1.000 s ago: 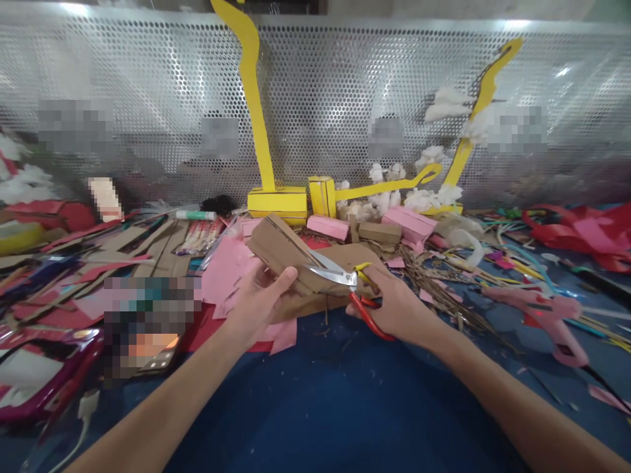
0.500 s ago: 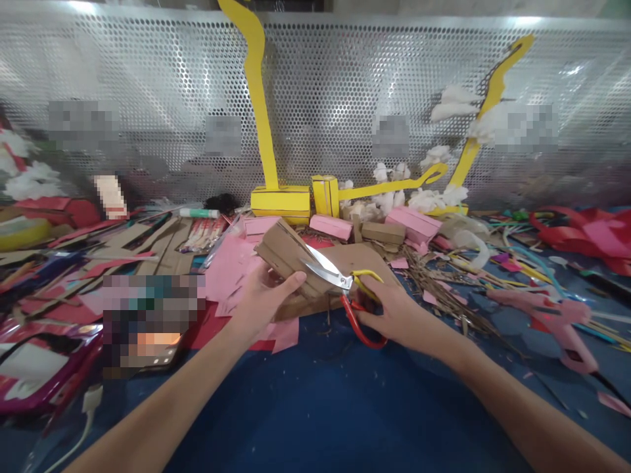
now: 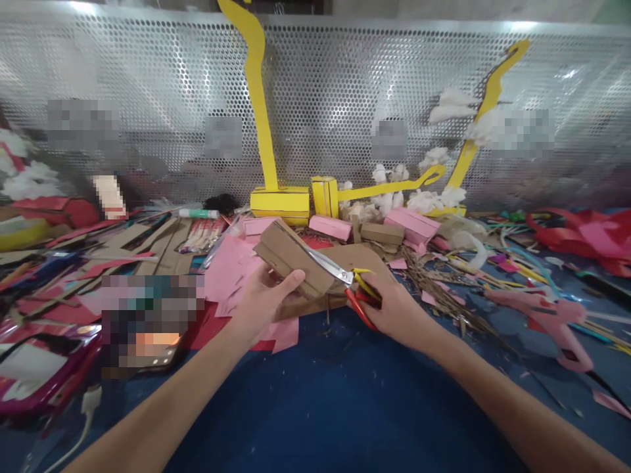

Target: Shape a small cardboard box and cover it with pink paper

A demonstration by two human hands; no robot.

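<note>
In my left hand is a small folded cardboard box, tilted, with my thumb across its near face. My right hand grips a pair of scissors by their yellow and red handles. The blades are nearly together and lie along the box's right edge; whether cardboard is between them I cannot make out. Beneath the box lies a larger brown cardboard sheet, partly hidden by the box and hands. Pink paper sheets lie to the left of my left hand.
Yellow paper-covered boxes stand behind, against a perforated metal panel. Pink boxes and a brown box are in front of them. To the right lie brown twigs and a pink glue gun. Cardboard strips cover the left.
My right hand has closed the scissors: the handles came together and the blades, open before, are nearly shut at the box's edge. The left hand and box have barely moved.
</note>
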